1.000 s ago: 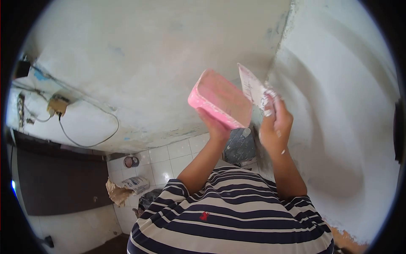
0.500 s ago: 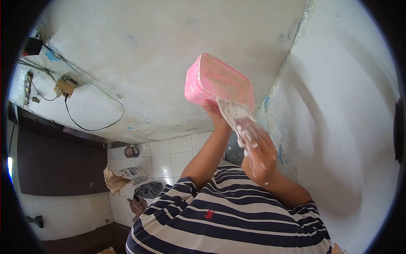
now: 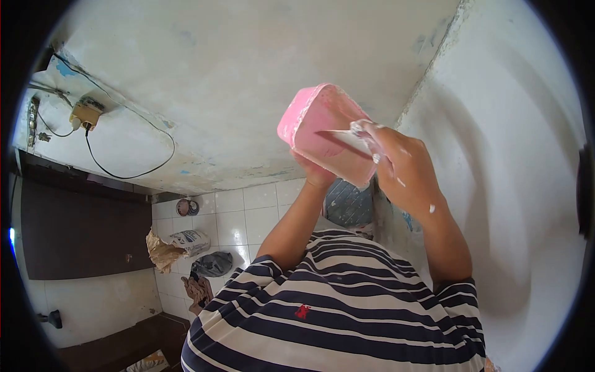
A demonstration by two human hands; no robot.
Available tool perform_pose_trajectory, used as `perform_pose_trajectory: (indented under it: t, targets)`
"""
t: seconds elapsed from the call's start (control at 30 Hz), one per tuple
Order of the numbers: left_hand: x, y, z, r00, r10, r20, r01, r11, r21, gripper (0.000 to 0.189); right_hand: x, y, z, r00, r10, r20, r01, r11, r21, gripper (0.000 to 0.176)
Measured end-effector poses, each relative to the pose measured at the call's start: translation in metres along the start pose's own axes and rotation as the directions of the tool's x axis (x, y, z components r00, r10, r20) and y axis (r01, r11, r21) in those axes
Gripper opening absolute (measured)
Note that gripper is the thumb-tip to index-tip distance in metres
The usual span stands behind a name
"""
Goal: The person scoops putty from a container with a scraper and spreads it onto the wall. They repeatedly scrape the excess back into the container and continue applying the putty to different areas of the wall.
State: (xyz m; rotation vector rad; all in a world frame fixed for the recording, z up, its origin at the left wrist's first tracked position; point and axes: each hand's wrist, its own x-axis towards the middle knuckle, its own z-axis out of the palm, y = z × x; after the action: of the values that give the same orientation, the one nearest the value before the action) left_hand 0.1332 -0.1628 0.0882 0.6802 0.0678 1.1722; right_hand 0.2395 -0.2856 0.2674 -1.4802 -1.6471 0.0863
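Note:
My left hand [image 3: 315, 172] grips a pink plastic tub [image 3: 296, 116] from beneath, its fingers mostly hidden behind it. The tub is tilted with its mouth facing me, and white paste smears its rim. Inside the mouth, the thin blade of a putty knife [image 3: 339, 133] shows nearly edge-on. My right hand [image 3: 406, 166] is closed round the knife, whose handle is covered by the fingers. White paste spots that hand's fingers and wrist.
A patchy plastered wall [image 3: 248, 74] rises ahead, meeting another wall [image 3: 496, 155] at right. A socket box [image 3: 85, 116] with a looping cable hangs at left. On the tiled floor [image 3: 260, 198] lie a torn paper sack [image 3: 164, 251] and a dark plastic bag [image 3: 212, 264].
My right hand has risen and turned, bringing the putty knife from across the tub's lower rim into its mouth. The tub has shifted slightly right and tilted.

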Motion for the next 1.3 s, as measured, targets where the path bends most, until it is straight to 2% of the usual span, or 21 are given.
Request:
perform_pose_trajectory:
  t: [0.07, 0.1, 0.17, 0.2, 0.27, 0.4, 0.47, 0.5, 0.57, 0.6, 0.63, 0.67, 0.7, 0.73, 0.8, 0.93, 1.0, 1.07, 1.2, 1.27, 1.3]
  targets:
    - [-0.001, 0.002, -0.003, 0.999, -0.036, -0.017, 0.036, 0.999, 0.011, 0.098, 0.006, 0.004, 0.007, 0.988, 0.105, 0.111, -0.104, 0.994, -0.01, 0.038]
    - [0.004, 0.002, -0.001, 0.998, -0.06, -0.025, 0.061, 0.998, 0.019, 0.097, 0.007, 0.007, 0.009, 0.989, 0.109, 0.104, -0.108, 0.994, -0.019, 0.038]
    - [0.013, 0.003, 0.001, 0.997, -0.076, -0.015, 0.077, 0.997, 0.033, 0.097, 0.008, 0.016, 0.018, 0.94, 0.29, 0.181, -0.317, 0.937, 0.145, 0.037]
    - [0.017, 0.004, 0.001, 0.996, -0.083, -0.017, 0.084, 0.995, 0.052, 0.097, 0.008, 0.019, 0.023, 0.939, 0.294, 0.179, -0.32, 0.937, 0.142, 0.037]
    - [0.022, 0.004, -0.005, 0.994, -0.099, -0.052, 0.101, 0.995, 0.022, 0.096, 0.008, 0.026, 0.035, 0.922, 0.372, 0.11, -0.388, 0.888, 0.248, 0.035]
    - [0.023, 0.012, -0.023, 0.987, -0.145, -0.071, 0.153, 0.98, 0.13, 0.091, 0.011, 0.046, 0.059, 0.885, 0.453, 0.112, -0.462, 0.822, 0.333, 0.034]
    - [0.027, 0.019, -0.034, 0.947, -0.294, -0.129, 0.312, 0.939, 0.146, 0.092, 0.015, 0.052, 0.069, 0.85, 0.5, 0.165, -0.507, 0.693, 0.513, 0.033]
    - [0.03, 0.018, -0.042, 0.932, -0.337, -0.137, 0.355, 0.924, 0.144, 0.091, 0.015, 0.058, 0.073, 0.85, 0.504, 0.157, -0.507, 0.697, 0.508, 0.033]
    - [0.036, 0.015, -0.055, 0.923, -0.359, -0.14, 0.377, 0.916, 0.138, 0.089, 0.014, 0.071, 0.084, 0.789, 0.582, 0.197, -0.552, 0.531, 0.643, 0.031]
    - [0.039, 0.014, -0.06, 0.915, -0.376, -0.149, 0.396, 0.907, 0.142, 0.087, 0.014, 0.073, 0.087, 0.792, 0.582, 0.185, -0.545, 0.537, 0.643, 0.031]
    - [0.043, 0.014, -0.067, 0.915, -0.378, -0.142, 0.396, 0.908, 0.14, 0.087, 0.014, 0.074, 0.09, 0.771, 0.61, 0.182, -0.54, 0.474, 0.695, 0.031]
    - [0.045, 0.014, -0.075, 0.899, -0.408, -0.159, 0.43, 0.893, 0.136, 0.079, 0.014, 0.075, 0.094, 0.748, 0.638, 0.184, -0.53, 0.407, 0.744, 0.03]
    - [0.05, 0.02, -0.078, 0.881, -0.439, -0.176, 0.463, 0.877, 0.132, 0.07, 0.017, 0.074, 0.098, 0.748, 0.64, 0.178, -0.528, 0.411, 0.743, 0.03]
    - [0.052, 0.022, -0.079, 0.879, -0.445, -0.17, 0.468, 0.875, 0.129, 0.07, 0.016, 0.075, 0.099, 0.739, 0.649, 0.181, -0.524, 0.384, 0.76, 0.03]
    - [0.057, 0.029, -0.078, 0.852, -0.456, -0.258, 0.518, 0.805, 0.29, 0.067, 0.013, 0.079, 0.103, 0.726, 0.665, 0.175, -0.518, 0.361, 0.775, 0.031]
    - [0.067, 0.043, -0.068, 0.823, -0.48, -0.305, 0.564, 0.759, 0.326, 0.068, 0.003, 0.088, 0.116, 0.67, 0.73, 0.139, -0.496, 0.3, 0.815, 0.034]
    - [0.071, 0.045, -0.068, 0.779, -0.515, -0.359, 0.624, 0.696, 0.355, 0.069, 0.0, 0.091, 0.12, 0.654, 0.747, 0.122, -0.471, 0.276, 0.838, 0.034]
    - [0.075, 0.042, -0.081, 0.776, -0.53, -0.343, 0.631, 0.666, 0.398, 0.07, -0.006, 0.093, 0.123, 0.663, 0.741, 0.107, -0.475, 0.306, 0.825, 0.036]
    - [0.078, 0.038, -0.105, 0.759, -0.569, -0.318, 0.643, 0.575, 0.505, 0.071, -0.018, 0.092, 0.129, 0.6, 0.8, 0.008, -0.413, 0.301, 0.86, 0.033]
    - [0.081, 0.037, -0.11, 0.726, -0.617, -0.303, 0.679, 0.573, 0.459, 0.071, -0.015, 0.083, 0.128, 0.575, 0.809, 0.125, -0.377, 0.126, 0.918, 0.034]
    - [0.087, 0.038, -0.114, 0.711, -0.631, -0.309, 0.698, 0.581, 0.418, 0.072, -0.017, 0.089, 0.132, 0.602, 0.792, 0.103, -0.37, 0.163, 0.915, 0.036]
